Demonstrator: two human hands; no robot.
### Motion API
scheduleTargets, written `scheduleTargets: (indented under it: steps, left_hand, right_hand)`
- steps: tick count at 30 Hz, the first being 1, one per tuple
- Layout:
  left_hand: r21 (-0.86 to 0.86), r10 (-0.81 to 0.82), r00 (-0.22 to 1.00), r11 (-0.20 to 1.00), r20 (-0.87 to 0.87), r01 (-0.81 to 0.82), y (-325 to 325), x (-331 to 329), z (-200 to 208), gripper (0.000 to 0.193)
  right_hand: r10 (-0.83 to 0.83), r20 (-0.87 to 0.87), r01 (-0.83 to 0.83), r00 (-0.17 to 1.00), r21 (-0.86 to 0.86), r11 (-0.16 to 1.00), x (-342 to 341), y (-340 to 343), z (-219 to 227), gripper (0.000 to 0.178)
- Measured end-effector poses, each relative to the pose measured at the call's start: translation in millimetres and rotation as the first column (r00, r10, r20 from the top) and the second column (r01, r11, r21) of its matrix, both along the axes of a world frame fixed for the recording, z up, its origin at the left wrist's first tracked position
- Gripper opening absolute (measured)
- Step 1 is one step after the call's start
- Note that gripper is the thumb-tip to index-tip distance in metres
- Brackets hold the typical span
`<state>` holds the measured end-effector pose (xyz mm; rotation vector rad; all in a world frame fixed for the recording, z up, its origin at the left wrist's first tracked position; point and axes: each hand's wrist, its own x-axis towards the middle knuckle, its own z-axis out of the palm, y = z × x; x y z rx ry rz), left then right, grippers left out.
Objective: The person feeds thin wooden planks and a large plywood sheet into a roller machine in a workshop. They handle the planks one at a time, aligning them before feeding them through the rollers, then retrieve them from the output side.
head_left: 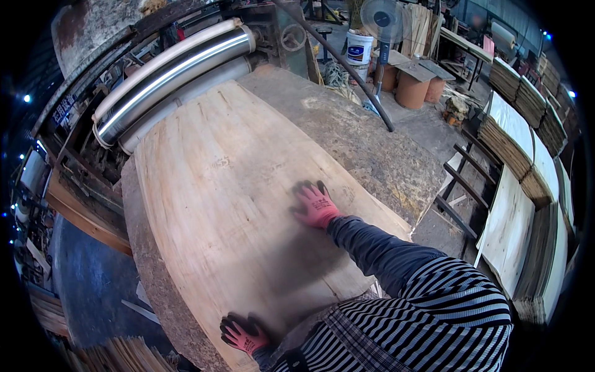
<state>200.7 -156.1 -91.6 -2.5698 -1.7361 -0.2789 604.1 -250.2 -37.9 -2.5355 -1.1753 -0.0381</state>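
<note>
A large pale wood veneer sheet (211, 198) lies flat on a worn, stained table (365, 142). Its far end reaches the shiny metal rollers (180, 68) of a machine at the upper left. My right hand (315, 204), in a pink glove with dark fingertips, rests with fingers spread on the sheet, right of its middle. Down at the sheet's near left part, my left hand (244, 333) wears a matching glove and lies with its fingers apart. Neither hand grips anything.
Stacks of veneer sheets (508, 136) line the right side, beside a dark metal rack (468, 180). A slanting metal bar (347, 68) crosses beyond the table. Farther back stand a fan (380, 22), a white bucket (359, 48) and brown drums (411, 87). More veneer pieces (118, 356) stand at lower left.
</note>
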Motion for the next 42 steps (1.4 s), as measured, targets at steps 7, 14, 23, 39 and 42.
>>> scheduleTargets:
  steps: [7,14,23,39,42]
  left_hand:
    - [-0.040,0.026,1.000,0.999,-0.010,-0.026,0.0,2.1,6.4,0.069]
    - [0.361,-0.166,0.986,0.920,0.013,0.150,-13.6,17.6,56.4,0.054]
    - [0.564,-0.248,0.969,0.800,-0.002,0.206,-7.1,25.7,27.8,0.042]
    - [0.543,-0.241,0.970,0.819,0.036,0.184,-11.7,30.8,31.0,0.040]
    - [0.536,-0.230,0.973,0.825,0.028,0.180,-12.4,30.2,33.4,0.040]
  right_hand:
    - [0.001,0.022,-0.002,1.000,0.047,0.999,1.5,2.2,-6.4,0.063]
    - [0.049,0.076,-0.059,0.996,0.127,0.990,-2.8,10.6,-8.2,0.063]
    - [0.011,0.060,-0.020,0.998,0.144,0.989,-2.0,-5.0,-1.2,0.060]
    - [-0.024,0.069,0.013,0.997,0.154,0.988,-1.9,-5.7,-6.8,0.061]
    - [-0.014,0.059,0.006,0.998,0.127,0.992,-2.0,-2.5,-5.5,0.061]
